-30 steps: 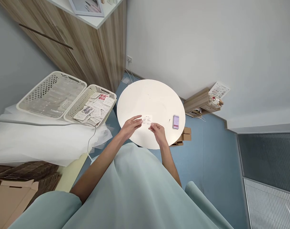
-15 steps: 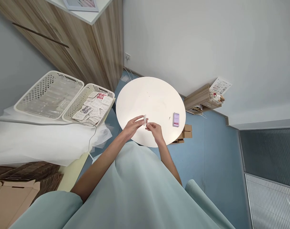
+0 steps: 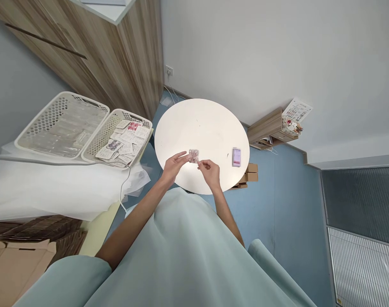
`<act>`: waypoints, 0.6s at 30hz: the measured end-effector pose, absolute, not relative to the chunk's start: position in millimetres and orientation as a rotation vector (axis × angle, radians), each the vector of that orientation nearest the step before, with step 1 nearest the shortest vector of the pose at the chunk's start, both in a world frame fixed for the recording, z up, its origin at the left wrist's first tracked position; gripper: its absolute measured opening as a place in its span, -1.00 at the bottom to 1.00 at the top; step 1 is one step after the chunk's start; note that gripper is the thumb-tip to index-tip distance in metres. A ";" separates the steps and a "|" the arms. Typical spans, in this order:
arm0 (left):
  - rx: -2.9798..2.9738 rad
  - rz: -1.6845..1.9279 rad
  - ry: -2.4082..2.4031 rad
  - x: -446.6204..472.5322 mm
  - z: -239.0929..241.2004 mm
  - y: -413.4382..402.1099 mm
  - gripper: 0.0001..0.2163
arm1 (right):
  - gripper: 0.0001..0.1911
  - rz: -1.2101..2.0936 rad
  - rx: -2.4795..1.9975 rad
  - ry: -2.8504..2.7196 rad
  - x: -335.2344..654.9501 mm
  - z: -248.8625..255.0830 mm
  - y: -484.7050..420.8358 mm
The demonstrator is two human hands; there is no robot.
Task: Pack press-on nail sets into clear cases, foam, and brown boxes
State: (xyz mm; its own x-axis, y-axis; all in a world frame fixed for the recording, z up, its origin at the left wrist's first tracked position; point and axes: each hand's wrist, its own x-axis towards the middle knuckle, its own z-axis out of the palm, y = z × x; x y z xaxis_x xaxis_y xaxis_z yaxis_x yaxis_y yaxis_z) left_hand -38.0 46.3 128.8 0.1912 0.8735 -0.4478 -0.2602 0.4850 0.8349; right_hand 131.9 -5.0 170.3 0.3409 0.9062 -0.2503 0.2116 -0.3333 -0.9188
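Note:
Above the near half of a round white table [image 3: 181,123], a small clear pack [image 3: 194,155] with pinkish-red pieces in it faces up toward me. My left hand [image 3: 174,165] grips its left edge with the fingertips. At the pack's lower right corner, my right hand [image 3: 211,172] pinches with thumb and forefinger, the other fingers curled in. What exactly the pieces are is too small to make out. A phone-like thing with a pink-purple face [image 3: 236,157] lies on the table to the right of my hands.
To the left stand two white baskets, one with clear plastic cases [image 3: 69,128], the other with printed cards [image 3: 125,143]. White sheets [image 3: 53,187] lie below them. A cable [image 3: 53,163] crosses there. Cardboard boxes [image 3: 252,172] sit beyond the table's right edge, near a wooden shelf [image 3: 267,128].
The pack has turned from edge-on to face-up, so its reddish contents now show. Both hands still hold it. The view has shifted slightly.

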 end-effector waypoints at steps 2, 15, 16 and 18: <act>0.687 0.922 1.103 -39.5 125.6 47.2 -0.22 | -0.69 1.085 -1.725 -0.918 141.6 168.1 -3.5; 0.895 0.939 1.197 -36.7 125.9 47.4 -0.47 | -0.60 1.287 -1.607 -0.868 159.2 154.0 -6.5; 0.920 0.934 1.198 -35.8 126.4 46.5 -0.48 | -0.58 1.270 -1.626 -0.880 161.8 154.6 -5.6; 0.963 0.915 1.191 -34.0 127.6 44.5 -0.47 | -0.55 1.246 -1.651 -0.906 166.1 155.8 -3.6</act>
State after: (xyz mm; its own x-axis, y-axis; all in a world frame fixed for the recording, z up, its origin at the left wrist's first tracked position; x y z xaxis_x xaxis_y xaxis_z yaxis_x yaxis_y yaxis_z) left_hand -34.0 44.5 127.6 0.1409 0.9379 -0.3171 -0.0650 0.3283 0.9423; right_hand 166.1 -3.6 155.8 0.2394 0.9059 -0.3493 0.0529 -0.3714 -0.9270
